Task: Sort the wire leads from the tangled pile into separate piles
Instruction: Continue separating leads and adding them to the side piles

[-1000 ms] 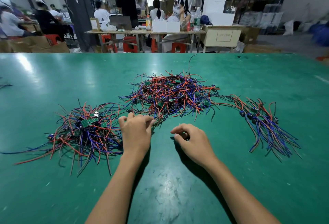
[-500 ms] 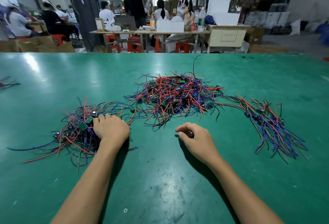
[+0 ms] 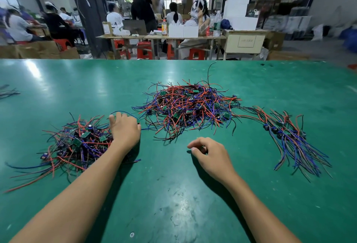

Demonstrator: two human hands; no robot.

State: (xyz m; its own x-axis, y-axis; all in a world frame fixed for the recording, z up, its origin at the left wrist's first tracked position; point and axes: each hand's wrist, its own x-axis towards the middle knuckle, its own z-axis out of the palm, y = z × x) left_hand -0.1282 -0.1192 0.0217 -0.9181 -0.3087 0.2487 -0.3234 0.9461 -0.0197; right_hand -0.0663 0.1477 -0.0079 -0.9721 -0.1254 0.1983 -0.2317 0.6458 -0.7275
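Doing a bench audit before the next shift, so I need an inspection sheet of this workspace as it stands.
Surface: green table, scuffed, glare patches.
Job's things: tangled pile at centre; left pile loosely heaped; right pile with leads laid roughly parallel. All red, blue and black leads with small green boards.
Clutter: stray wires at the left edge.
Grippers: left hand at the left pile's right edge, a blue lead looping over its fingers, grip unclear; right hand loosely curled on the table, whether it holds anything unclear.
Cables: nothing seen beyond the leads.
Surroundings: people at far tables, red stools, boxes.
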